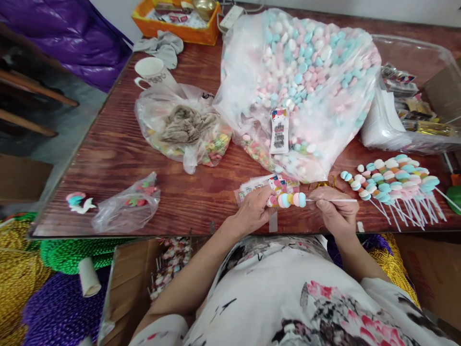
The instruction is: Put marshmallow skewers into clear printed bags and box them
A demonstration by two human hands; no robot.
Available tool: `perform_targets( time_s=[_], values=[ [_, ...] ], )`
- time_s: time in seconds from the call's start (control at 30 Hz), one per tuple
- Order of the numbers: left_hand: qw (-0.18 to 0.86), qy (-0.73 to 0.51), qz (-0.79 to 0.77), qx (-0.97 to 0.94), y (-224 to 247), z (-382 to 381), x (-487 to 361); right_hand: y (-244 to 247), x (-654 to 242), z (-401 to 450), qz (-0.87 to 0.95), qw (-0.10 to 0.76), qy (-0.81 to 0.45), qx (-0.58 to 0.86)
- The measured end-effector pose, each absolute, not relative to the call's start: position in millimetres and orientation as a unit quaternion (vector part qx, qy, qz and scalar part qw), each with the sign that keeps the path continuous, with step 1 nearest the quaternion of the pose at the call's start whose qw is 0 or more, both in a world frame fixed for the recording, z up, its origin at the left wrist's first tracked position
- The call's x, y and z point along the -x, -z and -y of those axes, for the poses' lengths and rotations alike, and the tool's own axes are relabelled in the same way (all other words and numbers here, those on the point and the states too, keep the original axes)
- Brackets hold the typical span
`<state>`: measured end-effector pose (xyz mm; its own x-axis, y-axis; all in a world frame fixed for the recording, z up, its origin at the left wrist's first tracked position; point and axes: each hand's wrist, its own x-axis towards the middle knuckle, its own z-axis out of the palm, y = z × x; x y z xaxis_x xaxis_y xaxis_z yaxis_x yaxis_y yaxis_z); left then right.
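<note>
Between my two hands lies a marshmallow skewer (286, 200), level above the table's front edge, with pink, white, blue and yellow pieces threaded on a white stick. My left hand (255, 210) is closed around its candy end, fingertips on the end pieces. On the bare part of the stick, my right hand (335, 211) pinches with thumb and fingers. Small printed cards (252, 188) lie just behind my left hand. To the right of my right hand, a pile of similar finished-looking skewers (399, 180) rests with sticks pointing toward me.
A large clear bag of pastel marshmallows (306, 67) fills the table's back middle, a card stack (280, 130) on it. Left are a smaller candy bag (180, 129), a mug (153, 72) and an orange box (176, 26). A clear plastic bin (414, 139) stands back right.
</note>
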<state>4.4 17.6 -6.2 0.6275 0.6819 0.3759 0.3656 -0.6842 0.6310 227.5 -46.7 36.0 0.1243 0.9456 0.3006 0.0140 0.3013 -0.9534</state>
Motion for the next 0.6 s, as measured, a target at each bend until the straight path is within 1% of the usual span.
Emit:
perform_targets(
  time_s=[0.13,0.33,0.4,0.5,0.6],
  values=[
    [0.273,-0.275,-0.335,-0.859,7,-13,-9,-38,-221,45,0.572,0.605,-0.355,0.424],
    [0.314,-0.25,-0.377,-0.834,-3,-1,-17,-38,-211,35,0.552,0.58,-0.386,0.458],
    [0.354,-0.247,-0.385,-0.816,-9,2,-20,-38,-208,35,0.556,0.575,-0.387,0.458],
    [0.433,-0.237,-0.389,-0.778,-18,4,-23,-36,-198,37,0.609,0.555,-0.367,0.432],
    [0.473,-0.226,-0.408,-0.747,-20,3,-26,-27,-187,40,0.647,0.55,-0.333,0.41]
  ],
)
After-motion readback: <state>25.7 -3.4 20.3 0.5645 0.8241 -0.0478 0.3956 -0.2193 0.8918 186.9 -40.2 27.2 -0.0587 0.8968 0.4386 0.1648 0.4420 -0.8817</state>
